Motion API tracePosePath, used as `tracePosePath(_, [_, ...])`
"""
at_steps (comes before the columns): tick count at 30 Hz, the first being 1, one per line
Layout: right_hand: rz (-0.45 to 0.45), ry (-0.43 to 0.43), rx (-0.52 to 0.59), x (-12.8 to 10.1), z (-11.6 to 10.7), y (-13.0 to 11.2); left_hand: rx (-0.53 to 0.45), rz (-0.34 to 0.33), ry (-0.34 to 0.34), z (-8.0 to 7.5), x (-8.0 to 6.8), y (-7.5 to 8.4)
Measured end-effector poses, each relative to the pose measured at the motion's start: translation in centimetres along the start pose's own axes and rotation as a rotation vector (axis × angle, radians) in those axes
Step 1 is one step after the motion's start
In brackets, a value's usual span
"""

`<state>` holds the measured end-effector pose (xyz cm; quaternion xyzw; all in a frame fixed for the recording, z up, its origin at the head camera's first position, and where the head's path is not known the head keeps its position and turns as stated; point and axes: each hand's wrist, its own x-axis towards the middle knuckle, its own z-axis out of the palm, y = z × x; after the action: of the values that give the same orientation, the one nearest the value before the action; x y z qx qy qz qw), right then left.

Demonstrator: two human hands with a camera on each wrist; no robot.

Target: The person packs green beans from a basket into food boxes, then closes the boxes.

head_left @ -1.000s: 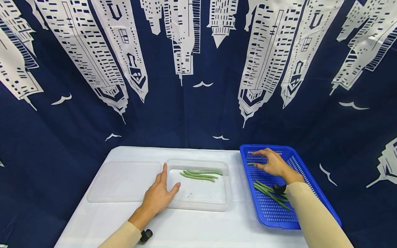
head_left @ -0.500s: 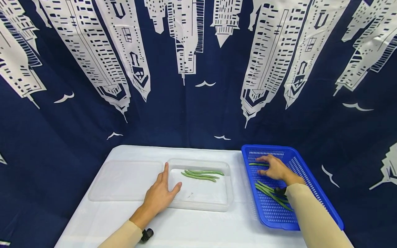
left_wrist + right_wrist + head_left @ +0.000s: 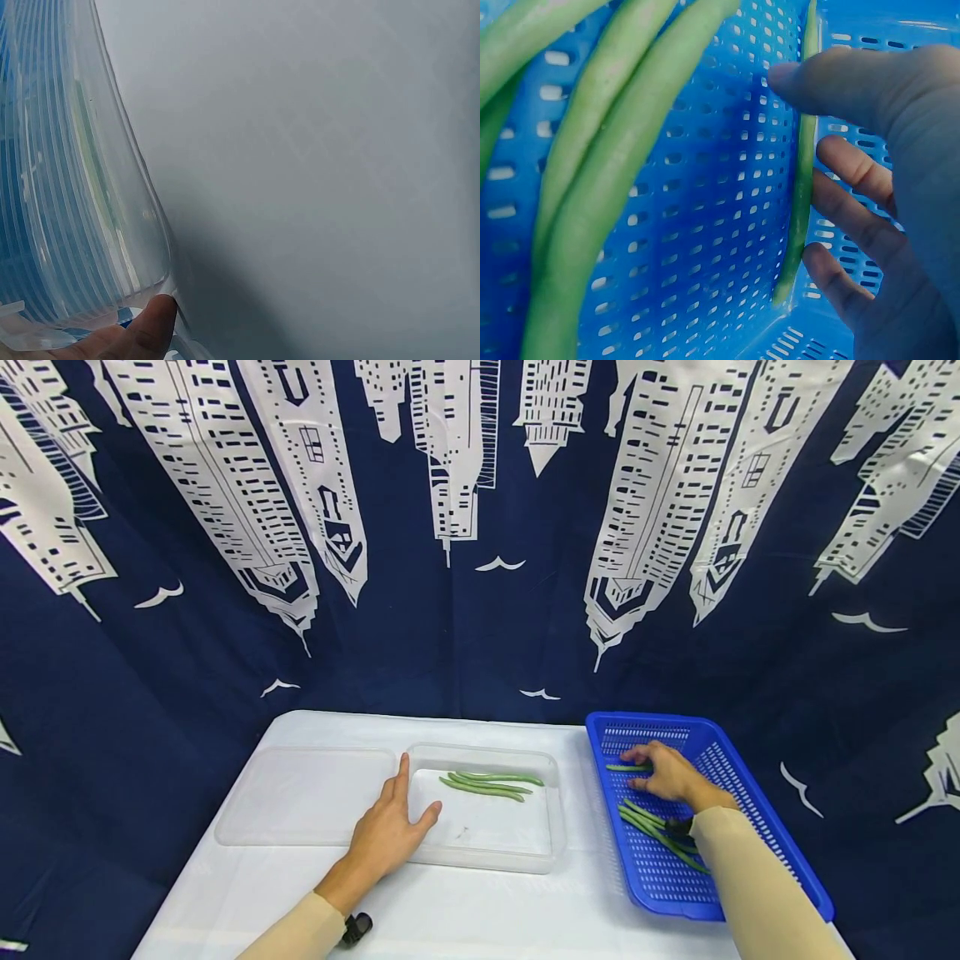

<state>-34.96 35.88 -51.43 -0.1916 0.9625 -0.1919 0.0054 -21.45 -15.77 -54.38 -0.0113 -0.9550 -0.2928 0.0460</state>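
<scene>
At lower right, the right hand (image 3: 670,774) pinched a bean (image 3: 627,768) in the basket (image 3: 738,793); left hand (image 3: 390,829) lay spread against the tub (image 3: 551,827)

— What colours fill the scene?
— Green beans (image 3: 628,767) lie in a bright blue perforated basket (image 3: 757,810); more green beans (image 3: 487,783) sit in a clear container (image 3: 551,827) on a white counter (image 3: 480,906).
— And behind?
— A navy curtain (image 3: 480,527) printed with white skyscrapers and gulls.
</scene>
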Motion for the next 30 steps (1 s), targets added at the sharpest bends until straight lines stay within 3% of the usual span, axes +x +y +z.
tracePosePath(13, [-0.014,-0.049,0.023,0.30,0.06,0.65,0.001,-0.005,-0.012,0.14,-0.15,0.02])
tracePosePath(30, [-0.110,0.041,0.033,0.14,-0.77,0.79,0.005,0.007,0.008,-0.08,-0.01,-0.03])
